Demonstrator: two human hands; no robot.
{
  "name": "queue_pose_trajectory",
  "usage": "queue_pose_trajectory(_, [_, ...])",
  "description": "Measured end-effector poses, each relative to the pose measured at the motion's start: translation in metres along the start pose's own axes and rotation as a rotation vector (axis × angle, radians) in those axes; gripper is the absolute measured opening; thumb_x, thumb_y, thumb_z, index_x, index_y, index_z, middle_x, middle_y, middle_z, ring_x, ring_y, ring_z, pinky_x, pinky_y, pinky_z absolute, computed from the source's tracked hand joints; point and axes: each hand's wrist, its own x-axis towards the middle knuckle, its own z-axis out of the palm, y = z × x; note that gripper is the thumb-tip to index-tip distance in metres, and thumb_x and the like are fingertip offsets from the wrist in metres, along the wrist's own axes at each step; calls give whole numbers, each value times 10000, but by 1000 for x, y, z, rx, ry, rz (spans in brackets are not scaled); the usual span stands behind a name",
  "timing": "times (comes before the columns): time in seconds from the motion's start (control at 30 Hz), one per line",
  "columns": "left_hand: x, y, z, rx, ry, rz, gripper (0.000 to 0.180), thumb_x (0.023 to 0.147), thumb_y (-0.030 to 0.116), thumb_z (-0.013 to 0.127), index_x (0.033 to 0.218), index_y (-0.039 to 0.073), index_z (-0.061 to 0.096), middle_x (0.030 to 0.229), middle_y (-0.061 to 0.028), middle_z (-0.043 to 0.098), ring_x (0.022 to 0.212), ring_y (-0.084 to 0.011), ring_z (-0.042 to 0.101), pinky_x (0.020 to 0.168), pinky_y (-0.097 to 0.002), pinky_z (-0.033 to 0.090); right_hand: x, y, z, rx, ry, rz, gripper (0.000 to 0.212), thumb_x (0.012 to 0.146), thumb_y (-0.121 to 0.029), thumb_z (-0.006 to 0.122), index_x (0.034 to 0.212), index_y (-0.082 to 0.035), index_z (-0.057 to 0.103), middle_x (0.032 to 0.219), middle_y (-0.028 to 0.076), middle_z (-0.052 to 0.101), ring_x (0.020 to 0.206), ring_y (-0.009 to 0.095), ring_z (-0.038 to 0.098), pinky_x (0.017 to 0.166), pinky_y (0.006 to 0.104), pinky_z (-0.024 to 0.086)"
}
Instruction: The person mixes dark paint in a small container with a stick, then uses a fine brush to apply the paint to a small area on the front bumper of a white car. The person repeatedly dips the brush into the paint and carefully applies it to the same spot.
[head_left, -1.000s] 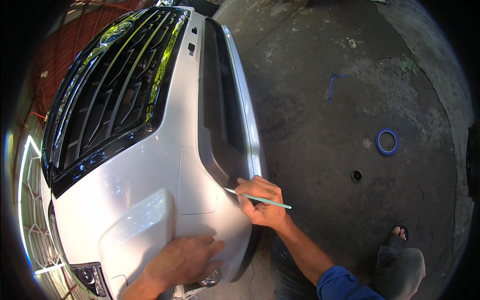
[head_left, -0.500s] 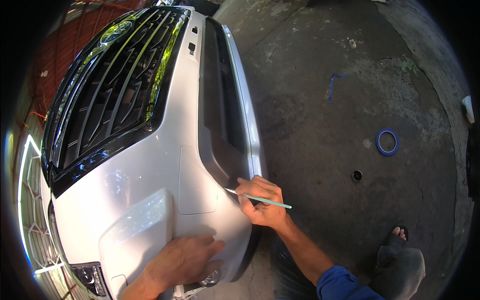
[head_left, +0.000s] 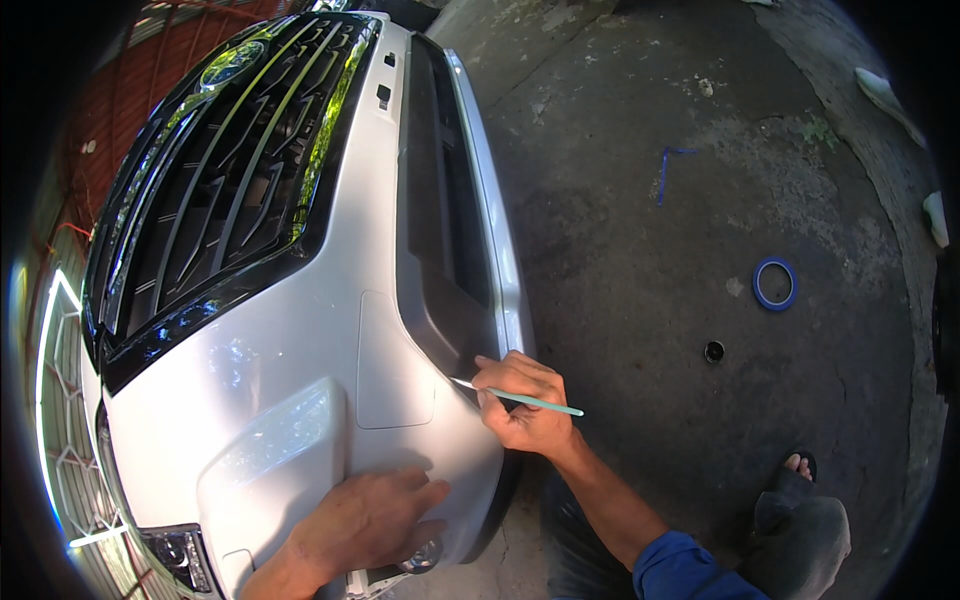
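Note:
A white car bumper (head_left: 300, 310) fills the left half of the view, with a dark grey plastic trim panel (head_left: 430, 290) set along its right side. My right hand (head_left: 525, 400) pinches a slim paintbrush with a pale green handle (head_left: 540, 404). The brush's tip meets the seam between the white paint and the lower end of the dark trim. Lower down, my left hand (head_left: 370, 520) lies on the bumper beside a raised white section (head_left: 275, 440), fingers spread and holding nothing. A round lamp (head_left: 422, 556) partly shows beneath that hand.
The black grille (head_left: 230, 170) occupies the upper left. On the concrete floor (head_left: 620, 270) lie a blue tape roll (head_left: 775, 306), a small dark round container (head_left: 714, 352) and a bent blue tape strip (head_left: 661, 178). Whitish objects (head_left: 935, 219) sit at the right rim; my sandalled foot (head_left: 800, 465) is lower right.
A pale elongated shape has come into view near the upper right rim. Both hands, the brush and the bumper look unmoved.

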Motion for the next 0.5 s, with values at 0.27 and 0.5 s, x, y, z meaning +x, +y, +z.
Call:
queue_pose_trajectory(0.27, [0, -2, 2, 15, 10, 3, 348, 1014, 347, 681, 1240, 82, 666, 1113, -142, 699, 1035, -381, 724, 896, -486, 591, -1, 1, 0, 5, 1, 4, 124, 779, 58, 672, 890, 20, 713, 779, 103, 717, 617, 221, 657, 863, 414, 656])
queue_pose_trajectory(0.5, [0, -4, 5, 38, 44, 32, 376, 998, 353, 713, 1267, 93, 684, 1158, -146, 736, 966, -393, 747, 852, -484, 606, -1, 1, 0, -5, -2, -1, 136, 778, 58, 667, 900, 19, 710, 759, 104, 703, 613, 223, 658, 864, 417, 656])
